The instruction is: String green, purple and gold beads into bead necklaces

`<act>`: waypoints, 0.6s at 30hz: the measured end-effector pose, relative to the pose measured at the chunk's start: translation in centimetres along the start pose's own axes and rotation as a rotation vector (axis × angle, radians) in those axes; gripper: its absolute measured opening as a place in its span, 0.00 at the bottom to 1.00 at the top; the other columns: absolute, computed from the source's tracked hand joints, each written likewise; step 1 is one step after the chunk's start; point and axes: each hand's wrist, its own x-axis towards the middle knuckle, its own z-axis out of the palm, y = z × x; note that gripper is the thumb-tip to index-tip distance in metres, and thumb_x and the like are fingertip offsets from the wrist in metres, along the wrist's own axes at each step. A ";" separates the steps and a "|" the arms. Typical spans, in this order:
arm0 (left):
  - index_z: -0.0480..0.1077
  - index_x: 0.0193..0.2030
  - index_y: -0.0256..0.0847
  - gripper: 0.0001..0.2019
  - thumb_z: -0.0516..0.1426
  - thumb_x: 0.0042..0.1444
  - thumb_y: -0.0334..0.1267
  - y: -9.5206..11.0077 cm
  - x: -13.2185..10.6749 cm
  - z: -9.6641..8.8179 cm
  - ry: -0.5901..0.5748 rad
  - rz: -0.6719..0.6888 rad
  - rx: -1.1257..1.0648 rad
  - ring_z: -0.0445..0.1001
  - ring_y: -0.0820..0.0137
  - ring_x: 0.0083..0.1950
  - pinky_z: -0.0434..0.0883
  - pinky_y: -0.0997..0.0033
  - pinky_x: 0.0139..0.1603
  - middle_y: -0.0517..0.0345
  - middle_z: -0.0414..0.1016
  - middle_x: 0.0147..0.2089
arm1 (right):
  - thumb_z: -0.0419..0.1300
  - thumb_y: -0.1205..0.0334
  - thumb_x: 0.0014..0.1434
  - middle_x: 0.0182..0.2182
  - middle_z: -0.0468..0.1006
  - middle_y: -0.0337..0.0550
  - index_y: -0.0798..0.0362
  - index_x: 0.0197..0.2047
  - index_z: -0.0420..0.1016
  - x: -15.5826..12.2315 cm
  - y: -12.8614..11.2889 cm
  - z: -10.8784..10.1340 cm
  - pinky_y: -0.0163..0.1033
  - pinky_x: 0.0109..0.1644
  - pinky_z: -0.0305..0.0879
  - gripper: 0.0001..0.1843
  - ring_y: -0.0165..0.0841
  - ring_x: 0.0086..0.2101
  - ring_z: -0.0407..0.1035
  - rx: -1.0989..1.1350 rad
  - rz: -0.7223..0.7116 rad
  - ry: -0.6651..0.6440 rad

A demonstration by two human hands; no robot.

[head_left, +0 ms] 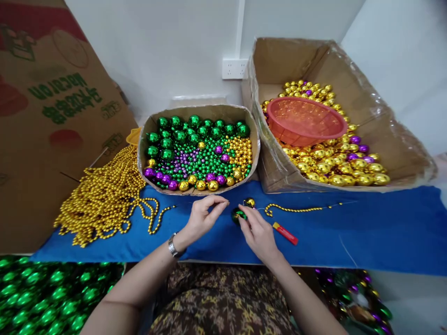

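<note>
My left hand, with a watch on its wrist, is closed in a pinch above the blue cloth. What sits between its fingertips is too small to make out. My right hand grips a shiny green ball bead between thumb and fingers, a short way right of the left fingertips. Just beyond those fingers is a gold ball bead. To the right lies a strand of small gold beads with a thin thread at its end. A red and yellow lighter-shaped stick lies beside my right hand.
A cardboard tray of green, purple and gold beads stands ahead. Right of it is a large carton holding gold beads and a red plastic basket. Gold bead strands are heaped at left. Green balls fill the lower left.
</note>
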 end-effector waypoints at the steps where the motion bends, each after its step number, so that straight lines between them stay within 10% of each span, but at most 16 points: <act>1: 0.76 0.40 0.39 0.08 0.57 0.61 0.39 0.8 0.5 -0.4 -0.010 0.052 0.009 0.78 0.70 0.38 0.73 0.73 0.40 0.55 0.81 0.37 | 0.51 0.63 0.67 0.50 0.77 0.49 0.52 0.58 0.68 0.5 -0.5 0.1 0.41 0.56 0.69 0.18 0.35 0.50 0.72 0.038 -0.021 0.000; 6: 0.75 0.43 0.39 0.11 0.54 0.63 0.41 1.7 4.5 -2.8 -0.116 0.138 0.106 0.78 0.71 0.40 0.73 0.73 0.40 0.54 0.81 0.40 | 0.50 0.62 0.68 0.39 0.80 0.46 0.51 0.46 0.74 2.0 -1.0 0.4 0.38 0.46 0.72 0.12 0.33 0.40 0.76 0.162 -0.004 0.010; 9: 0.73 0.49 0.37 0.15 0.53 0.63 0.43 -0.7 7.9 -4.1 -0.078 0.092 0.512 0.76 0.64 0.45 0.70 0.64 0.48 0.49 0.79 0.44 | 0.48 0.61 0.68 0.34 0.80 0.44 0.52 0.44 0.72 1.8 -0.7 0.3 0.33 0.39 0.72 0.12 0.30 0.33 0.76 0.245 0.107 -0.020; 13: 0.77 0.38 0.39 0.10 0.58 0.57 0.43 -3.9 11.2 -4.6 -0.349 -0.009 0.922 0.74 0.61 0.41 0.69 0.65 0.43 0.49 0.78 0.36 | 0.46 0.60 0.69 0.26 0.78 0.37 0.52 0.46 0.70 1.2 -0.6 0.2 0.29 0.28 0.69 0.13 0.26 0.22 0.72 0.282 0.219 -0.088; 18: 0.75 0.39 0.39 0.07 0.57 0.58 0.38 -4.1 11.5 -4.5 -0.427 0.000 0.845 0.73 0.62 0.38 0.69 0.65 0.40 0.50 0.74 0.36 | 0.46 0.60 0.69 0.38 0.81 0.45 0.52 0.47 0.71 1.4 -0.7 -0.2 0.34 0.40 0.72 0.14 0.32 0.35 0.77 0.194 0.163 -0.003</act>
